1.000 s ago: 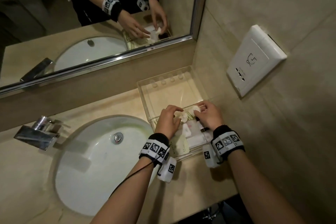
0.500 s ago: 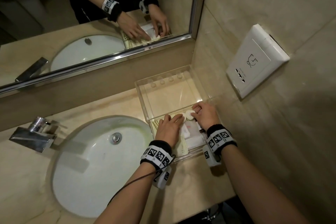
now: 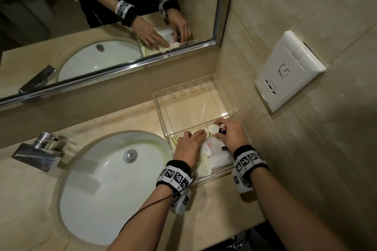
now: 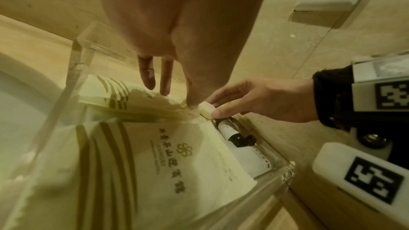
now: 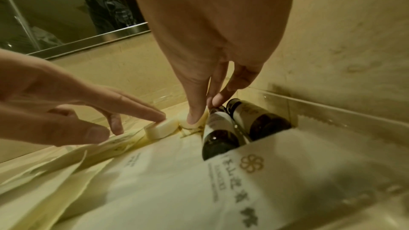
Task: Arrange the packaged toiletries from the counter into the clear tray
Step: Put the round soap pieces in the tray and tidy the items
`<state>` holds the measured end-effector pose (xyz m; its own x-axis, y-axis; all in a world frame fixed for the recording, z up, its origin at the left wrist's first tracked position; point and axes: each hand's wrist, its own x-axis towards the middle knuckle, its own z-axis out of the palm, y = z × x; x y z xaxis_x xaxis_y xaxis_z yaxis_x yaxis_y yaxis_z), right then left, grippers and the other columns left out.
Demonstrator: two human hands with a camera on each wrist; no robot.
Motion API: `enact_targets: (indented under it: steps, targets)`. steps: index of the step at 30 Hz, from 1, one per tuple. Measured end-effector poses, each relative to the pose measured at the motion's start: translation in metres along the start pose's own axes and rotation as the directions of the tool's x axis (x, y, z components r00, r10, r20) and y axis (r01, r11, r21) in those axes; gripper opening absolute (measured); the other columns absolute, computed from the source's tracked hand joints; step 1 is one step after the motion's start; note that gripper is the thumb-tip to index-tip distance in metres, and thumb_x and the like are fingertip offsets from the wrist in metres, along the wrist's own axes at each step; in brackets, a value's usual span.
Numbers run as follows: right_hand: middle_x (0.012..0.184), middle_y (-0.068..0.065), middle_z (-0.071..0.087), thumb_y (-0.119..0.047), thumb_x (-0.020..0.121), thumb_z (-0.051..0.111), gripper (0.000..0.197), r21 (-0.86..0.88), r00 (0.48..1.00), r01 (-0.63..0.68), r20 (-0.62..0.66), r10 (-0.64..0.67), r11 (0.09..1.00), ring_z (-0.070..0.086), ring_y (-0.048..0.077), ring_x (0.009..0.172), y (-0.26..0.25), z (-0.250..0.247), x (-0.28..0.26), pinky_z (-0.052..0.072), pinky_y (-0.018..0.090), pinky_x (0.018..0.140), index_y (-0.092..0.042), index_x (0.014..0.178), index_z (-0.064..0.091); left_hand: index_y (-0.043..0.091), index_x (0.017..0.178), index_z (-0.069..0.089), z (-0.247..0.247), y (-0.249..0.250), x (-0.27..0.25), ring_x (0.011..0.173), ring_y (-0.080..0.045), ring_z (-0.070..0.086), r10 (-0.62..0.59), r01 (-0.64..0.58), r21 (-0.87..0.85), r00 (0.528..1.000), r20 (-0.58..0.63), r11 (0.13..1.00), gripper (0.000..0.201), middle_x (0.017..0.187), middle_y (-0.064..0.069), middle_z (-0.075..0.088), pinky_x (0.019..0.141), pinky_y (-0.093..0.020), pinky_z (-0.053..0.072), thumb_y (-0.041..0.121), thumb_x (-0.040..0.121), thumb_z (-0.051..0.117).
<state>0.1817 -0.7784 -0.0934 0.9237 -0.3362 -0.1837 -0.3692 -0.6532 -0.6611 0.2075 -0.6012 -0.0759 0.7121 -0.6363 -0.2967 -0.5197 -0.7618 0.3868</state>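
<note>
Both hands are in the near half of the tray [image 3: 161, 112], which sits in the counter corner against the wall. Packets [image 3: 206, 164], two dark bottles [image 5: 241, 125] and two round soaps are already inside; the far half of the tray holds nothing.

Left hand [image 3: 188, 146]: fingers straight, index tip pressing down on the left soap [image 5: 160, 129], nothing gripped. Right hand [image 3: 229, 133]: fingers curled, pinching the right soap [image 3: 214, 128] between thumb and fingertips, just beside the bottle necks. The grip looks light, though the wrist view is blurry at the contact, so I can't tell how firm it is.

Risks from here:
- The soaps sit on the edge of slick, loosely overlapped packets. Lifting the left finger could let the left soap slide or tip off the edge.
- The right fingertips are touching or nearly touching a bottle neck. Nudging the soap sideways could roll the bottles, which lie on their sides and look only loosely wedged between the packets and the tray wall.
- Pressing down hard on a soap could shift the packets under it and undo the layout.
- The tray is light acrylic, so a sideways push could skid it towards the sink [image 3: 114, 185].

Safest to release straight up, one hand at a time.
</note>
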Motion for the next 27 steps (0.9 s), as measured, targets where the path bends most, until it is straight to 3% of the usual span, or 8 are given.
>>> enact_targets:
  steps: [3, 7, 11, 18, 20, 21, 24, 27]
  targets:
    - [0.103, 0.001, 0.068, -0.007, 0.07, 0.084, 0.039, 0.001, 1.0, 0.009, 0.015, -0.009, 1.0, 0.059, 0.015, 0.093, 0.001, -0.001, 0.001, 0.054, 0.036, 0.087, -0.019, 0.104, 0.068, 0.026, 0.148, 0.033, -0.001, 0.001, -0.001, 0.126, -0.027, 0.036, 0.006, -0.006, -0.015, 1.0, -0.001, 1.0, 0.055, 0.155, 0.011, 0.03, 0.096, -0.037, 0.033, 0.009, 0.096, 0.044]
    - [0.107, 0.004, 0.067, -0.006, 0.071, 0.082, 0.04, 0.001, 0.999, 0.029, 0.021, -0.029, 1.0, 0.061, 0.018, 0.096, 0.002, -0.002, -0.001, 0.055, 0.037, 0.089, -0.016, 0.107, 0.069, 0.026, 0.147, 0.034, -0.001, 0.001, -0.001, 0.126, -0.027, 0.036, 0.004, -0.004, -0.017, 1.0, -0.004, 1.0, 0.055, 0.155, 0.011, 0.031, 0.096, -0.036, 0.033, 0.009, 0.096, 0.043]
    - [0.114, 0.003, 0.062, -0.004, 0.071, 0.082, 0.048, 0.018, 1.0, 0.011, 0.001, -0.011, 1.0, 0.061, 0.019, 0.095, 0.003, -0.007, -0.007, 0.052, 0.028, 0.086, -0.012, 0.115, 0.064, 0.027, 0.146, 0.036, -0.001, 0.002, -0.001, 0.126, -0.026, 0.036, 0.008, -0.008, -0.027, 1.0, -0.02, 1.0, 0.053, 0.154, 0.011, 0.033, 0.097, -0.036, 0.034, 0.01, 0.096, 0.044]
    - [0.112, 0.003, 0.059, 0.004, 0.072, 0.079, 0.047, 0.009, 0.998, -0.039, 0.053, 0.039, 0.999, 0.054, 0.008, 0.085, 0.006, -0.013, -0.021, 0.057, 0.023, 0.075, -0.011, 0.114, 0.063, 0.026, 0.145, 0.039, 0.001, 0.003, -0.002, 0.127, -0.027, 0.035, 0.008, -0.008, -0.041, 1.0, -0.008, 0.999, 0.054, 0.154, 0.01, 0.034, 0.099, -0.039, 0.036, 0.008, 0.095, 0.045]
    - [0.113, 0.002, 0.061, 0.003, 0.073, 0.079, 0.052, -0.011, 0.998, -0.026, 0.064, 0.026, 1.0, 0.053, 0.007, 0.084, 0.008, -0.015, -0.021, 0.047, 0.011, 0.07, -0.012, 0.119, 0.061, 0.026, 0.144, 0.039, 0.0, 0.004, -0.003, 0.127, -0.027, 0.036, 0.008, -0.008, -0.054, 1.0, -0.012, 0.999, 0.052, 0.153, 0.01, 0.035, 0.1, -0.039, 0.036, 0.009, 0.096, 0.045]
    - [0.113, 0.002, 0.062, 0.002, 0.073, 0.079, 0.054, -0.025, 0.997, -0.02, 0.072, 0.021, 1.0, 0.053, 0.007, 0.084, 0.009, -0.016, -0.021, 0.044, 0.011, 0.072, -0.013, 0.121, 0.06, 0.025, 0.144, 0.04, -0.001, 0.004, -0.002, 0.127, -0.027, 0.036, 0.009, -0.01, -0.056, 1.0, -0.013, 0.998, 0.051, 0.153, 0.009, 0.035, 0.1, -0.039, 0.036, 0.009, 0.096, 0.045]
    - [0.115, 0.003, 0.064, 0.001, 0.074, 0.079, 0.055, -0.031, 0.996, -0.024, 0.084, 0.027, 0.999, 0.055, 0.008, 0.087, 0.011, -0.018, -0.021, 0.046, 0.02, 0.081, -0.015, 0.123, 0.059, 0.025, 0.144, 0.039, -0.003, 0.005, -0.002, 0.127, -0.027, 0.036, 0.012, -0.013, -0.049, 1.0, -0.012, 0.999, 0.052, 0.153, 0.009, 0.035, 0.099, -0.038, 0.036, 0.008, 0.095, 0.044]
    - [0.114, 0.003, 0.064, 0.001, 0.076, 0.077, 0.053, -0.016, 0.996, -0.04, 0.079, 0.041, 0.999, 0.055, 0.009, 0.088, 0.011, -0.019, -0.022, 0.046, 0.022, 0.081, -0.015, 0.124, 0.059, 0.025, 0.145, 0.039, -0.004, 0.005, -0.003, 0.126, -0.027, 0.037, 0.013, -0.013, -0.05, 1.0, -0.013, 0.999, 0.051, 0.153, 0.009, 0.035, 0.099, -0.039, 0.037, 0.01, 0.096, 0.044]
